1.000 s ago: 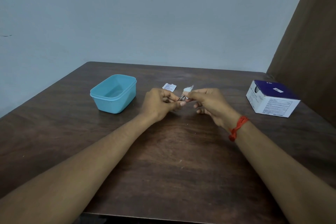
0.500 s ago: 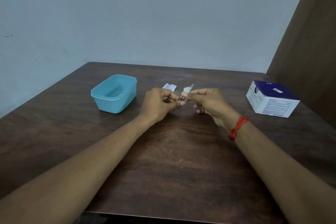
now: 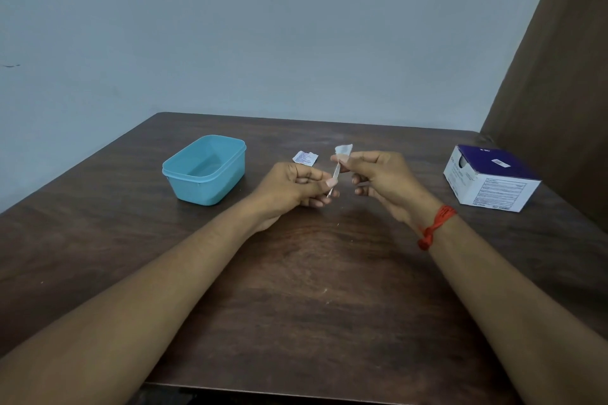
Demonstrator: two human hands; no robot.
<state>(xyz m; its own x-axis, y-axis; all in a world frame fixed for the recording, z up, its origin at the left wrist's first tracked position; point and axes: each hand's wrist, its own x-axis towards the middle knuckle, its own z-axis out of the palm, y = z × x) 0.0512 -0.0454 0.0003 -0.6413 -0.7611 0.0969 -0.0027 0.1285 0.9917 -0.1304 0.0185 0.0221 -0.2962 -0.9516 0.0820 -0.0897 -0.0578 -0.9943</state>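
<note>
Just above the surface (image 3: pixel 296 273), the left hand (image 3: pixel 289 189) pinched the low end of a thin metal strip (image 3: pixel 335 173); the right hand (image 3: pixel 381 179) pinched its white wrapper (image 3: pixel 343 149), between a blue tub (image 3: pixel 204 189) and a box (image 3: pixel 490 181).

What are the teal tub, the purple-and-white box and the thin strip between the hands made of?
Teal tub: likely plastic, smooth, slight gloss, moulded rim. Purple-and-white box: printed cardboard, matte, crisp folded edges. Thin strip pinched by the left hand: silvery sheen suggests metal or foil; too small to tell. White wrapper pinched by the right hand: paper-like, crumpled.
</note>
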